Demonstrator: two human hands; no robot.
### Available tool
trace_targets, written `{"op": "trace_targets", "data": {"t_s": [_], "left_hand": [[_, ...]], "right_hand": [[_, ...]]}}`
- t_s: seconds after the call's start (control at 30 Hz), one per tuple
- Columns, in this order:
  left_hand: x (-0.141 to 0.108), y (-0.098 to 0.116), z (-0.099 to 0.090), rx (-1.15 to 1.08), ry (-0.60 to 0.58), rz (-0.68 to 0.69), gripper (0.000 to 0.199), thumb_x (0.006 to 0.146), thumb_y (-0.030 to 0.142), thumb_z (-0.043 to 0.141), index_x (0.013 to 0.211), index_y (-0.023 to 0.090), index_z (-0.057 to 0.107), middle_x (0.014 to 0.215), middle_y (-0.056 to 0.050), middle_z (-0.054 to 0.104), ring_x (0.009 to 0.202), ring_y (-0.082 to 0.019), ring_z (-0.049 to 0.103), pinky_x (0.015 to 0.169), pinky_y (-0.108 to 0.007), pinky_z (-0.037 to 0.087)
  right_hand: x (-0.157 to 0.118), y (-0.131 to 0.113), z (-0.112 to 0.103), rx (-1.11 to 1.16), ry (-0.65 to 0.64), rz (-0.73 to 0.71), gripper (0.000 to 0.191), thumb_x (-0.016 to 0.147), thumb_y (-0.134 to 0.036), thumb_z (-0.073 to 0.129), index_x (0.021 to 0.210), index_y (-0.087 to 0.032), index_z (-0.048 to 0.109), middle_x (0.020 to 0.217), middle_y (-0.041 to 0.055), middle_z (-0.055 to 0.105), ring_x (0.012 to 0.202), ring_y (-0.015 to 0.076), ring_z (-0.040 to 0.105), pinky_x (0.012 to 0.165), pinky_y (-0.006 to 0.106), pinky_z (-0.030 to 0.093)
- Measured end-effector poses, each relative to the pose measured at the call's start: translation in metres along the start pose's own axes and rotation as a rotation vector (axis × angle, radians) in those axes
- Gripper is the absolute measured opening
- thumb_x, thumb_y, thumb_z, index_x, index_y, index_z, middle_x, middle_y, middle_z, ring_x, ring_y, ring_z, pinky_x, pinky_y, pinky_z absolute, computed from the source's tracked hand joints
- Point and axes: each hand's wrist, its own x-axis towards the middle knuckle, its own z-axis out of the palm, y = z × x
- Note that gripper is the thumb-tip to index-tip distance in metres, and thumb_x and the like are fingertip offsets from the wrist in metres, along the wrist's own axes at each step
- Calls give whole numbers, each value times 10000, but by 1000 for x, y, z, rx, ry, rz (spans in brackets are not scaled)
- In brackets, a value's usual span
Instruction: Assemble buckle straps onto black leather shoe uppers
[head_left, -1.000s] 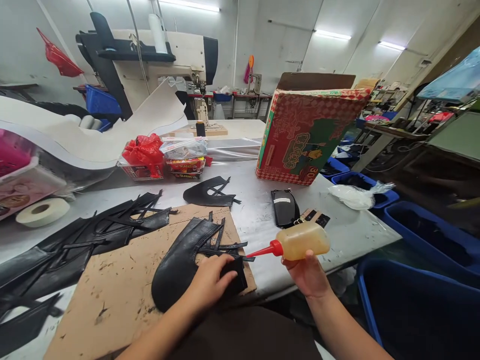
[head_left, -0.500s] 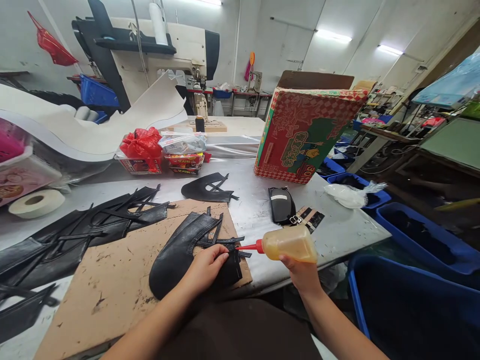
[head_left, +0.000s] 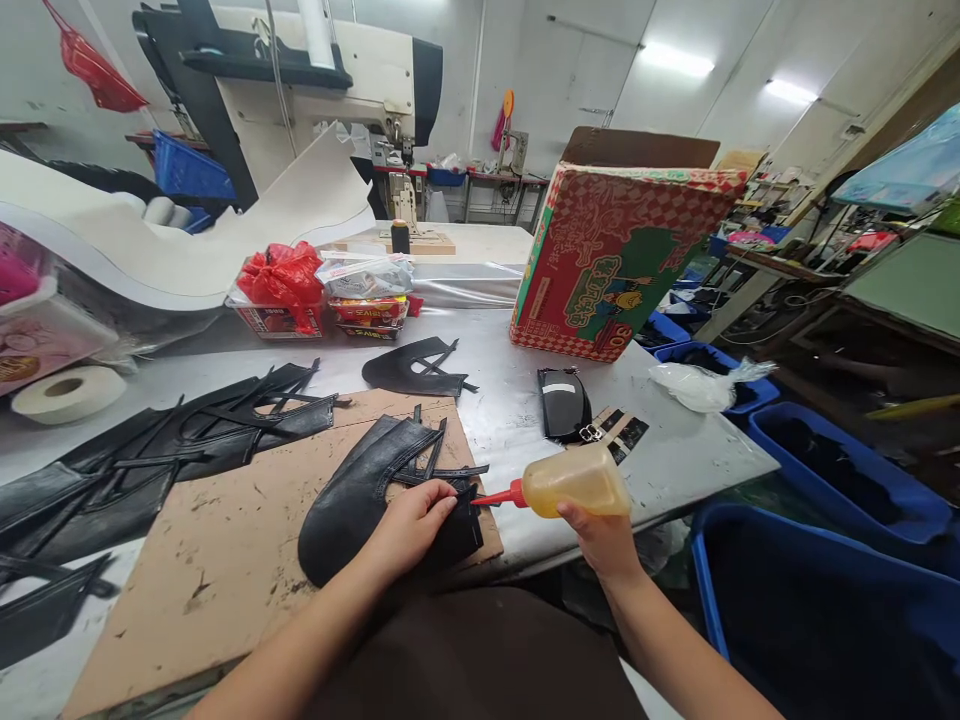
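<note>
A black leather shoe upper (head_left: 349, 510) with thin straps lies on a cardboard sheet (head_left: 217, 560) before me. My left hand (head_left: 420, 515) pinches its edge near the strap ends, thumb against forefinger. From the right, my right hand (head_left: 600, 535) grips a squeeze bottle of yellowish glue (head_left: 574, 482), tilted almost flat. The bottle's red nozzle (head_left: 495, 496) points left, its tip at the upper's edge just beside my left fingertips. Whether liquid is coming out is too small to see.
More black uppers (head_left: 187, 425) overlap at left; another upper (head_left: 412, 368) lies beyond the cardboard. A black shoe part (head_left: 564, 405), buckled straps (head_left: 619, 430) and a red box (head_left: 600, 265) stand rightward. Blue bins (head_left: 825, 590) line the right side. A sewing machine (head_left: 322, 120) rises behind.
The nozzle tip has dropped slightly along the edge of the upper. Both hands keep their grip, and the camera view has shifted a little.
</note>
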Motion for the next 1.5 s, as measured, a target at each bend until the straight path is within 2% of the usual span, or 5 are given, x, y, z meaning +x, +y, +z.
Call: {"op": "trace_targets", "data": {"t_s": [0.63,0.87,1.03,1.17,1.5], "left_hand": [[1,3,-1,77,8,1,270,813,355,386,800,181,592,787,-30,675,760,-196,620,706,-285,475],[-6,18,-16,372,30,68,213,821,227,487,948,232,658,1026,-19,684,1004,-213,594,907,-317,420],[23,8,-46,618,252,-69,294,847,237,476,1084,113,598,1109,-161,606,1086,-310,516,940,-416,373],[40,-10,-49,691,369,-190,447,828,360,543,1201,115,516,1197,-173,549,1144,-325,452,961,-442,341],[37,-22,-45,593,365,-199,540,689,420,700,1165,207,562,1093,-83,566,1079,-283,470,939,-402,344]], "right_hand": [[-10,-4,-16,60,-122,68,472,546,-362,835,931,-212,606,871,53,686,812,252,649,738,403,559],[37,-20,-29,275,-38,14,441,573,-497,777,906,-251,624,782,-3,667,624,175,626,426,250,508],[77,-20,19,438,-85,116,456,538,-497,797,880,-256,616,775,-23,672,599,145,623,399,203,493],[100,-8,71,405,-220,148,499,525,-514,796,888,-226,612,745,-7,667,587,154,627,418,223,521],[138,6,129,213,-390,196,558,389,-422,857,818,-180,595,717,16,663,608,192,630,398,241,494]]}}
